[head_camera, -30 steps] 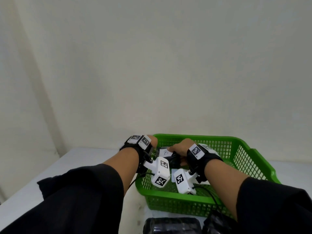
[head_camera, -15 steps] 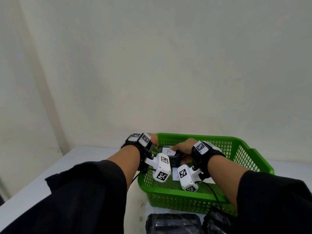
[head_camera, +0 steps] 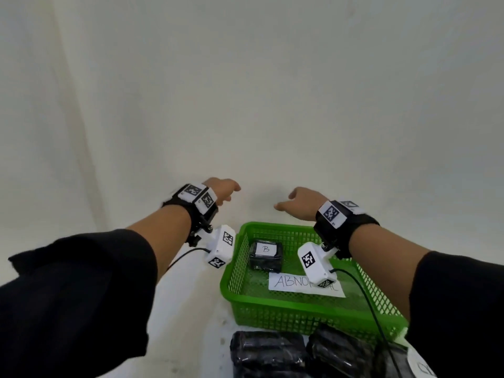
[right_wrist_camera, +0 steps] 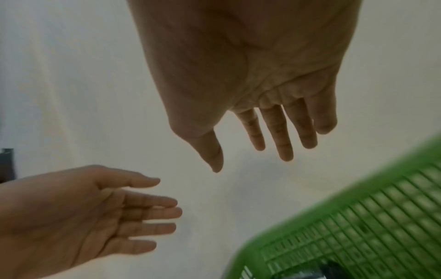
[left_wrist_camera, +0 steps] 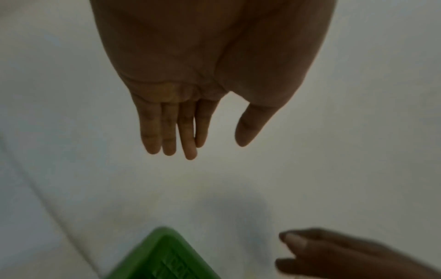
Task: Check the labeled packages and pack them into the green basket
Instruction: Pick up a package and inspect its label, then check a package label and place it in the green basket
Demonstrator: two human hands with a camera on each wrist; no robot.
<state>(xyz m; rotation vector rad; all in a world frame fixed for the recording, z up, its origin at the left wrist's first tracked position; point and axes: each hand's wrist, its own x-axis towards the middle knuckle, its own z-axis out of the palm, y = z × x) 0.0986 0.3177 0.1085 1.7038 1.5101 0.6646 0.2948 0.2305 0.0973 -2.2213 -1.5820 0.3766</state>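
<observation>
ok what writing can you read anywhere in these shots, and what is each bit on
"B": handwritten on a white label on top of the black package in the green basket.
"ABNO...AL": handwritten on the paper sheet on the basket floor; the right wrist camera covers the middle letters.
White label on a black package at the bottom right: cut off by the frame edge, not readable.
Wrist bands: black and white square codes only, no words.
Wrist views: no text.

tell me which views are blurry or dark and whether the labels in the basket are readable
Head view: evenly lit and sharp; the B on the package reads clearly, and the wrist camera covers part of the ABNORMAL sheet. Left wrist view: dim, left hand in shade, green basket smeared. Right wrist view: brighter, right hand fairly sharp, basket mesh blurred; no labels legible.
</observation>
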